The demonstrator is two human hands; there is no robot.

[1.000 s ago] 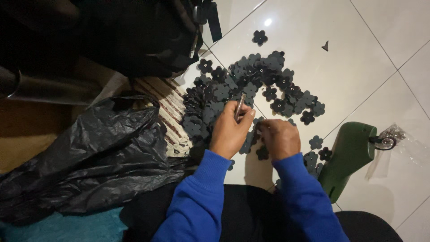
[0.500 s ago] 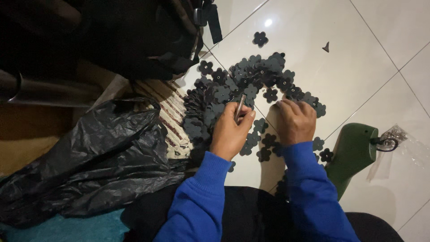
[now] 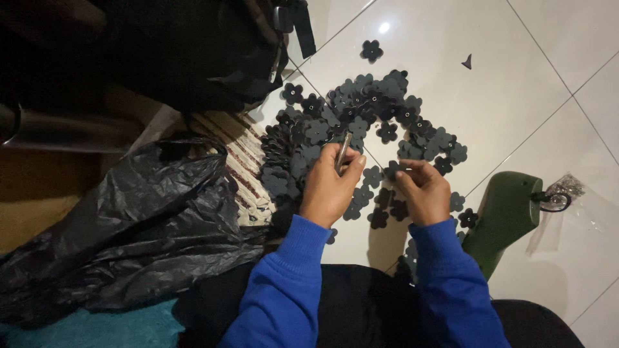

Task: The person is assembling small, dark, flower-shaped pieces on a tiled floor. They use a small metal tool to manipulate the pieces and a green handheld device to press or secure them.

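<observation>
A heap of several dark flower-shaped cutouts (image 3: pixel 380 113) lies on the white tiled floor (image 3: pixel 516 77). My left hand (image 3: pixel 327 187) is closed around a thin metal tool (image 3: pixel 343 151) that sticks up from the fist, just in front of the heap. My right hand (image 3: pixel 422 190) pinches one dark flower cutout (image 3: pixel 392 170) between thumb and fingers, a little to the right of the tool. Both arms wear blue sleeves (image 3: pixel 445 283).
A black plastic bag (image 3: pixel 135 225) bulges at the left. Dark bags (image 3: pixel 180 51) sit at the top left beside a striped mat (image 3: pixel 242 161). A green tool (image 3: pixel 503 216) with a clear packet (image 3: pixel 567 193) rests at the right. A lone flower cutout (image 3: pixel 371 49) and a scrap (image 3: pixel 467 62) lie farther off.
My right hand reached out to the heap's right edge half a second ago and has come back toward the left hand with a flower cutout. The left hand stayed put.
</observation>
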